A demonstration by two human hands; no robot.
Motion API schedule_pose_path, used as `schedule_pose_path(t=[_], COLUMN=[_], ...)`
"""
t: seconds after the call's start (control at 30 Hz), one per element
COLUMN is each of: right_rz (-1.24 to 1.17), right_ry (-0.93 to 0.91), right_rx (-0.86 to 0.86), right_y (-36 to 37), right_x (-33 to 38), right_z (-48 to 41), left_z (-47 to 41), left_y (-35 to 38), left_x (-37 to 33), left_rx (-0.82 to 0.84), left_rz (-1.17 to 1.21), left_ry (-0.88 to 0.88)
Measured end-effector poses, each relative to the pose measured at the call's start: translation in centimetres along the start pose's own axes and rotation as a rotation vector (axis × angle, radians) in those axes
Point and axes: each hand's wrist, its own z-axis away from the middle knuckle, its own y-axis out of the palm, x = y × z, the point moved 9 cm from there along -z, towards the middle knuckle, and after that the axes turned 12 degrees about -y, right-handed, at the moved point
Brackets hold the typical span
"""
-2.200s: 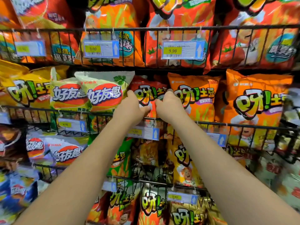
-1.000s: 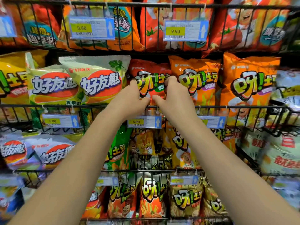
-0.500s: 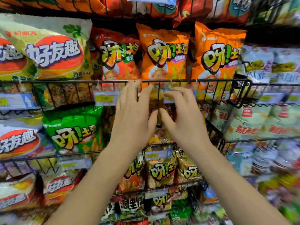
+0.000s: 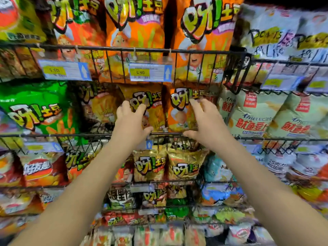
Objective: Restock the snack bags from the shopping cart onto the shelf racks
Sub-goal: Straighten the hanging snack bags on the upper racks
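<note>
The left hand [image 4: 132, 121] and right hand [image 4: 205, 125] are hovering, fingers spread and holding nothing, by the orange snack bags [image 4: 177, 114] behind the rack rail [image 4: 166, 133], maybe to tidy them

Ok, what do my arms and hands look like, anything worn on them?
The left arm and right arm are bare, with no sleeves in view. The left hand and right hand have no gloves; no ring, watch or bracelet shows.
</note>
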Motion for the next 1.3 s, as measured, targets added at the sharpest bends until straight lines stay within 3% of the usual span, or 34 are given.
schedule_pose_path(t=[0.2,0.3,0.43,0.73,1.03,1.3], right_rz=[0.066,0.291,0.273,0.400,0.353,0.309], right_ry=[-0.050,-0.095,-0.043,-0.031,0.033,0.028], right_rx=[0.019,0.071,0.194,-0.143,-0.157,-0.158], right_y=[-1.3,-0.1,3.0,2.9,2.5,3.1], right_x=[-1.2,-1.3,-2.9,-2.9,-3.3,-2.4], right_z=[-3.6,-5.2,-6.8,-7.7,-7.5,-7.0], left_z=[-4.3,-5.7,-6.7,-7.3,-7.1,-7.6], left_y=[1.6,3.8,4.2,3.0,2.0,2.7], left_x=[-0.6,-0.2,-0.4,-0.5,-1.1,-0.5], left_rx=[0.071,0.147,0.097,-0.106,-0.227,-0.211], left_rz=[-0.134,-0.101,0.018,-0.049,-0.077,-0.253], left_ry=[-0.062,-0.071,-0.007,0.190,0.298,0.200])
